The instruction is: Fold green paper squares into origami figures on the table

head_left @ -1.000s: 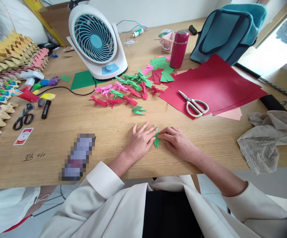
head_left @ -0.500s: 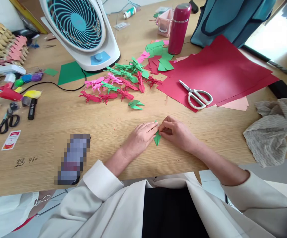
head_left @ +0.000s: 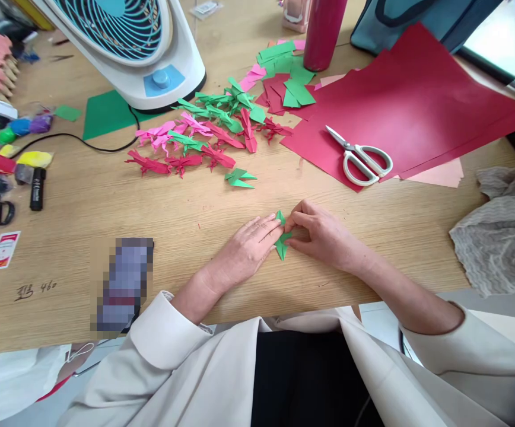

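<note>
A small piece of folded green paper (head_left: pixel 281 250), pointed at top and bottom, lies on the table between my hands. My left hand (head_left: pixel 251 246) rests flat, its outstretched fingertips pressing the paper's left side and covering its middle. At the right edge, my right hand (head_left: pixel 322 236) has its curled index finger and thumb on the paper, holding that edge. Just beyond sits another folded green paper piece (head_left: pixel 239 178) with two points. Farther back is a heap of folded paper figures in green (head_left: pixel 228 112), red (head_left: pixel 150 162) and pink (head_left: pixel 157 135).
White-handled scissors (head_left: pixel 362 160) lie on large red sheets (head_left: pixel 400 101) at the right. A fan (head_left: pixel 164 59), a magenta bottle (head_left: pixel 323 35) and cut paper strips (head_left: pixel 299 92) stand or lie behind. A phone (head_left: pixel 124 284) is at left, a crumpled cloth (head_left: pixel 495 228) at right.
The view has tilted down and shifted slightly. More of the green paper's upper point shows above my left fingers. My right thumb and index finger sit a little farther apart along its edge.
</note>
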Available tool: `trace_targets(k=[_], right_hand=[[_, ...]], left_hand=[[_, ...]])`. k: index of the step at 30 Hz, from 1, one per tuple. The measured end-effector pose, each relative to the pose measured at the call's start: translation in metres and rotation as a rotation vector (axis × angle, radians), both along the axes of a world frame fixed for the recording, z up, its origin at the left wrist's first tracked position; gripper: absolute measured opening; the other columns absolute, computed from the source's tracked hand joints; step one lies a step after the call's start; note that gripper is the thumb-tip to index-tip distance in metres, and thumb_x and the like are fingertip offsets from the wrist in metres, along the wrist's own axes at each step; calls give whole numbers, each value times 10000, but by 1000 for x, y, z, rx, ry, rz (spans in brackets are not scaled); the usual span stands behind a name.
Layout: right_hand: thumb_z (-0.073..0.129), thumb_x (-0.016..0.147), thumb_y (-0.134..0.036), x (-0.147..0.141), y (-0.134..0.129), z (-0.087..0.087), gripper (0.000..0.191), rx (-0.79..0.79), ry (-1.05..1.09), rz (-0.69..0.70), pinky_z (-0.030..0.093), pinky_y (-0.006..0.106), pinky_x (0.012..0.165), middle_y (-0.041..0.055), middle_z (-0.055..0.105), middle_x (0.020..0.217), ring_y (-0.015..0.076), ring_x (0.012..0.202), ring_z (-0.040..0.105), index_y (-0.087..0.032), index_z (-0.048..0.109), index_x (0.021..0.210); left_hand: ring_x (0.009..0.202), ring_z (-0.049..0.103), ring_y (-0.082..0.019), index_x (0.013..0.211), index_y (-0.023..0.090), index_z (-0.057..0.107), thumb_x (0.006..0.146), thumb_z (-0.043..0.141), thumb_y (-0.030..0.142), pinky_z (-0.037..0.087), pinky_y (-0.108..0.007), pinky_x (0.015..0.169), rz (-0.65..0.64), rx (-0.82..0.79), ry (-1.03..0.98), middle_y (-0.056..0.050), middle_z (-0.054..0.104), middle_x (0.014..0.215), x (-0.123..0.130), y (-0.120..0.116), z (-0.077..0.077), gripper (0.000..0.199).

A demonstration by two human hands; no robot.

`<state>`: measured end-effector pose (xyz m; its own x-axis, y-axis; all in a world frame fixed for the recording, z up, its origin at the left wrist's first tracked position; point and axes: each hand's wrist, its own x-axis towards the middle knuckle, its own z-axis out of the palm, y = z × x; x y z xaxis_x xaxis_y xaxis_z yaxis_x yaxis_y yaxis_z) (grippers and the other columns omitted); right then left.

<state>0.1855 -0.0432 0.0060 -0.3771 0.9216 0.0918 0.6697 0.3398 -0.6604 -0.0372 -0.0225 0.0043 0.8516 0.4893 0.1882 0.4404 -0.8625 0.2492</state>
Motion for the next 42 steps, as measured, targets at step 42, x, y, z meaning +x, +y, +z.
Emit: trace_targets(k=[42], right_hand=[[657,825,-235,-17,0,-4,122,55,-143,-131,395,321,746,61,605,912,219,827,573,-203,568,903]], left_hand=[[1380,488,-204,1301,168,590,1000,418,136,395,-462,1150,31,-95,-75,-102,596,1404,-10,3,-6,348]])
